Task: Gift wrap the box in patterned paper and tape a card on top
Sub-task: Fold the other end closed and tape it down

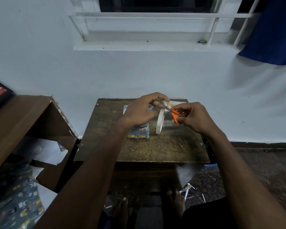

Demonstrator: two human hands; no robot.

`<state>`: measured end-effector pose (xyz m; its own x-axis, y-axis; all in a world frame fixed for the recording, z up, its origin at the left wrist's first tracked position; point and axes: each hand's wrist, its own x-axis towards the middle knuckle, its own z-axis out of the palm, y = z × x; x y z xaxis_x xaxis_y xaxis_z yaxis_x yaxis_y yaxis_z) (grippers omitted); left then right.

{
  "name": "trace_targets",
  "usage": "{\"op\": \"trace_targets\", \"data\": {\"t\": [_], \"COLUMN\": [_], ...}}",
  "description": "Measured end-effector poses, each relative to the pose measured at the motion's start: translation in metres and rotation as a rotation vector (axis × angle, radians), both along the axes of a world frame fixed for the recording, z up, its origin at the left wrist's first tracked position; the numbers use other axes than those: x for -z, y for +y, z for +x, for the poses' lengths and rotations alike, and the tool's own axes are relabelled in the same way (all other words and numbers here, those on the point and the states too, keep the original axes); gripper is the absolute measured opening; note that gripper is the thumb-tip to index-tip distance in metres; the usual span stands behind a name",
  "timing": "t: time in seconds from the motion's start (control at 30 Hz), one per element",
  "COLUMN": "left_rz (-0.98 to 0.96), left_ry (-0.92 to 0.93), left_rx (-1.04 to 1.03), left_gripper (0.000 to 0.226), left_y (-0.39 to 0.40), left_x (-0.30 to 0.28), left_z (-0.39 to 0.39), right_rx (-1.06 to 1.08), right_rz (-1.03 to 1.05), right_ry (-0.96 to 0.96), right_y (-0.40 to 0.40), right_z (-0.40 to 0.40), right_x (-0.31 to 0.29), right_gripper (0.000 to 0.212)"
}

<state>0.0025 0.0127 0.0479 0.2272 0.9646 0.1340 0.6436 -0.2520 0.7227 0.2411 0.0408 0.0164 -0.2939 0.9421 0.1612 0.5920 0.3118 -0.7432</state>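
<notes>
Head view
Left hand (139, 111): above the box (139, 133), pinching a tape end.
Right hand (194, 117): gripping orange scissors (173, 114), blades at the tape.
Tape roll (160, 122): hanging right of box.
Box: wrapped, on table (163, 149).
Card (171, 104): behind box, right.

We find bare counter (155, 149) across the whole near half, while the wrapped box (139, 132) at the left, the upright tape roll (160, 122) just beside it and the card (175, 103) along the far edge crowd the rest.
</notes>
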Motion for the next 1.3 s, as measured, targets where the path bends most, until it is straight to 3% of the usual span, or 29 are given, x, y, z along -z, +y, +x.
{"op": "trace_targets", "data": {"t": [0.4, 0.67, 0.83, 1.03, 1.23, 1.3], "left_rz": [0.004, 0.002, 0.015, -0.023, -0.042, -0.048], "left_ry": [0.005, 0.002, -0.059, -0.057, -0.088, -0.098], "left_rx": [0.015, 0.002, 0.014, 0.036, 0.074, 0.082], "left_gripper": [0.059, 0.077, 0.079, 0.080, 0.081, 0.081], "left_y": [0.005, 0.008, 0.012, 0.011, 0.013, 0.013], "left_x": [0.004, 0.012, 0.014, 0.013, 0.012, 0.012], "left_z": [-0.002, -0.004, -0.006, -0.007, -0.009, -0.009], "right_rx": [0.029, 0.069, 0.119, 0.057, 0.065, 0.089], "right_rz": [0.137, 0.160, 0.039, 0.016, 0.017, 0.052], "right_ry": [-0.115, -0.171, -0.472, -0.739, -0.798, -0.724], "right_y": [-0.001, 0.002, 0.007, 0.007, 0.007, 0.007], "right_z": [-0.003, -0.004, -0.010, -0.025, -0.027, -0.026], "right_x": [-0.001, -0.001, 0.021, 0.025, 0.026, 0.024], "right_gripper": [0.034, 0.035, 0.016, 0.014, 0.021, 0.029]}}
